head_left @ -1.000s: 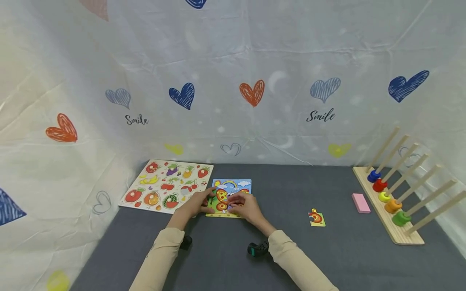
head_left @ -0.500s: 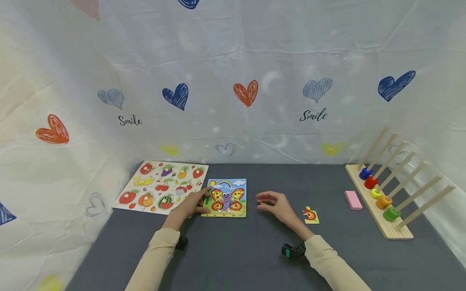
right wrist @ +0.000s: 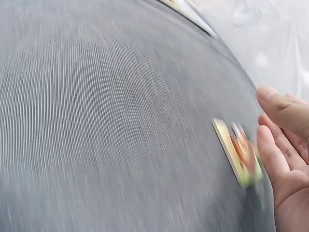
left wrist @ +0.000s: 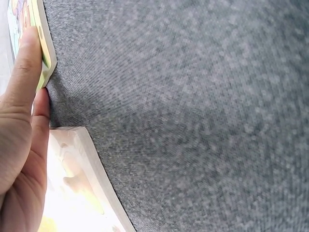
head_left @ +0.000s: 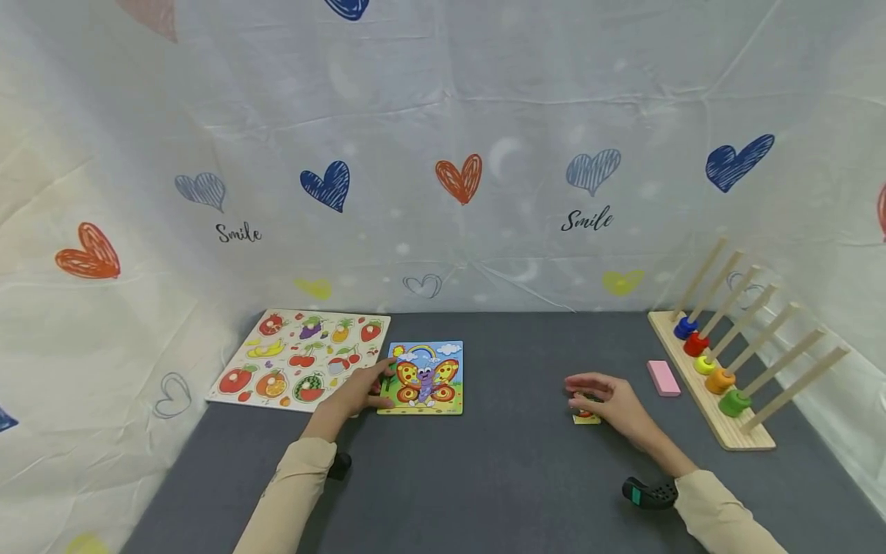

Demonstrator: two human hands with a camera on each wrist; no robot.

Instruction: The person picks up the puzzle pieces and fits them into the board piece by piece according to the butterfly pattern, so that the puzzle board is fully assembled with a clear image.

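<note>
The square butterfly puzzle lies flat on the grey table cloth. My left hand holds its left side. In the left wrist view the thumb lies on the puzzle's face, and another finger is at its edge. My right hand is above a loose puzzle piece, which it partly covers in the head view. The right wrist view is blurred, but that piece rests beside the spread thumb and fingers, with a gap between.
A fruit puzzle board lies beneath and beside the left hand. To the right are a pink block and a wooden peg stand with coloured rings. A white curtain printed with hearts hangs behind the table.
My right hand has left the butterfly puzzle and moved right, to above the loose piece. The left hand stays at the puzzle's left side. The head view has shifted slightly.
</note>
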